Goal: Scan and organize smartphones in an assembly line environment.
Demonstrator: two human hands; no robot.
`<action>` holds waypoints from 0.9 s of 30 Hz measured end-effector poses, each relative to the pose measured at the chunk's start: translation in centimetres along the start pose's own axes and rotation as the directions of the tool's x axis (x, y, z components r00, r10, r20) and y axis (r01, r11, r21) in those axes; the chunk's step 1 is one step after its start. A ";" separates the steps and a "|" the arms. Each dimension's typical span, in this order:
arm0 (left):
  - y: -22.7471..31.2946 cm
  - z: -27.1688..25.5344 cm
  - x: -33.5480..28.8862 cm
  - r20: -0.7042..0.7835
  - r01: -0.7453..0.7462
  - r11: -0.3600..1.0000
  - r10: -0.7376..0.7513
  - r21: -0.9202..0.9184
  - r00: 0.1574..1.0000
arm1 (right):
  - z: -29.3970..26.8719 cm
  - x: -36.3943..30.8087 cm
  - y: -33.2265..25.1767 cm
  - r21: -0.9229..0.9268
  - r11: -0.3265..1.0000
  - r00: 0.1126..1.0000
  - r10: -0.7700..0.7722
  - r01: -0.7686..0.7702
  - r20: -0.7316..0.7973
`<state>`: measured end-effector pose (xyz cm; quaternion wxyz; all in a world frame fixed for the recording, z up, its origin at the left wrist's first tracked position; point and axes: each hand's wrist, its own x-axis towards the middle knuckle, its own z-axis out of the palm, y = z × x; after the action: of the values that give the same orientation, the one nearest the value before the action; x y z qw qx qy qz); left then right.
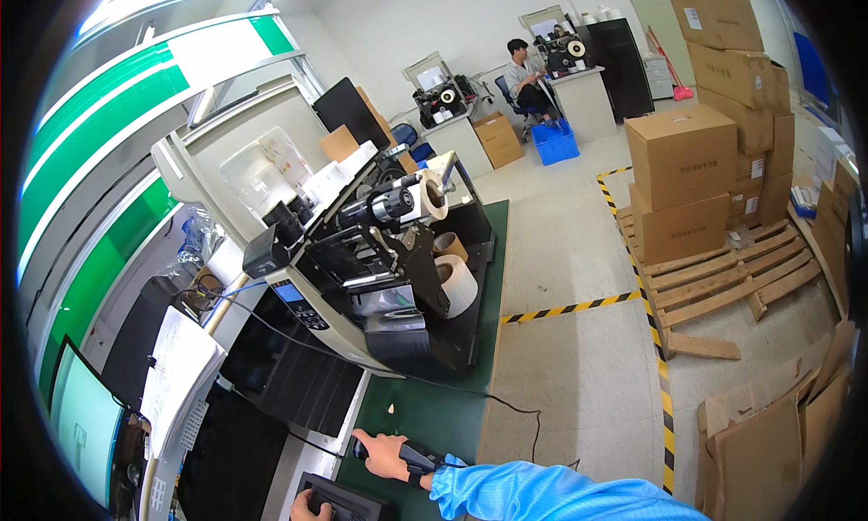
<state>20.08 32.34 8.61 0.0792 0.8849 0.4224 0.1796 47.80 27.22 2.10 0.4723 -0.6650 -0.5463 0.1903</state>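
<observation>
My right hand [387, 455], in a light blue sleeve with a black strap at the wrist, lies closed over a black corded computer mouse [360, 450] on the green bench mat [434, 413]. Only part of my left hand [308, 508] shows at the lower edge. Its fingers are apart and rest on a black keyboard-like device [348, 500], mostly cut off by the frame. Beyond both hands stands a label printer [312, 313] with its side open. White label rolls [459, 288] and ribbon parts show inside.
A lit monitor [86, 431] and clipped papers [176, 376] stand at left. A cable [452, 392] crosses the mat and hangs off its right edge. Cartons [683, 159] sit on a wooden pallet [723, 281] behind striped floor tape [570, 308]. A seated person [524, 74] is far off.
</observation>
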 end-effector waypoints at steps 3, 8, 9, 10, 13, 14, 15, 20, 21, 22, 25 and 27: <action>0.0 -0.1 -0.2 0.009 0.012 1.000 -0.012 0.014 1.000 | 0.0 0.2 -0.2 -0.021 1.000 1.000 0.008 -0.009 -0.006; -0.6 0.8 0.1 -0.097 -0.045 0.998 0.048 0.033 0.994 | 0.8 0.3 0.2 -0.073 0.996 0.998 0.048 -0.050 -0.032; -0.3 0.7 0.1 -0.170 -0.062 0.995 0.075 0.076 0.983 | 0.0 0.1 -0.2 -0.075 0.996 0.999 0.051 -0.052 -0.016; 0.8 0.2 0.1 -0.074 0.015 0.999 -0.012 0.030 0.997 | -0.4 0.0 -0.1 -0.111 0.992 0.998 0.054 -0.057 -0.026; 1.8 -0.4 -0.1 -0.071 0.001 1.000 0.000 0.021 0.998 | -1.1 -0.2 -0.4 -0.177 0.981 0.997 0.077 -0.076 0.003; 2.5 -0.9 -0.4 -0.044 0.025 0.999 -0.024 0.030 0.999 | -1.4 -0.2 -0.6 -0.167 0.983 0.996 0.081 -0.075 0.032; 2.3 -1.1 -0.6 -0.053 0.047 0.999 -0.046 0.019 0.998 | -1.7 -0.3 -1.1 -0.168 0.983 0.995 0.083 -0.072 0.058; 1.3 -1.3 -1.7 -0.017 -0.107 0.994 0.107 -0.017 0.994 | -2.9 -0.8 -2.0 -0.212 0.975 0.989 0.094 -0.069 0.111; 0.8 -1.2 -1.7 -0.017 -0.158 0.987 0.158 0.001 0.987 | -3.1 -0.8 -2.1 -0.206 0.976 0.989 0.097 -0.073 0.110; 0.8 -1.3 -1.8 -0.021 -0.152 0.988 0.151 -0.012 0.988 | -3.4 -0.8 -2.3 -0.223 0.972 0.988 0.107 -0.079 0.115; 0.9 -1.5 -2.1 0.004 -0.154 0.987 0.154 -0.047 0.988 | -3.3 -1.0 -2.2 -0.238 0.967 0.988 0.113 -0.084 0.109; 0.6 -1.3 -2.4 -0.010 -0.168 0.985 0.167 -0.034 0.986 | -3.2 -1.1 -2.5 -0.247 0.965 0.985 0.127 -0.094 0.118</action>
<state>18.67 30.07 9.39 0.0777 0.9151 0.3436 0.1961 48.55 24.81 5.45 0.3395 -0.7325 -0.5576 0.1928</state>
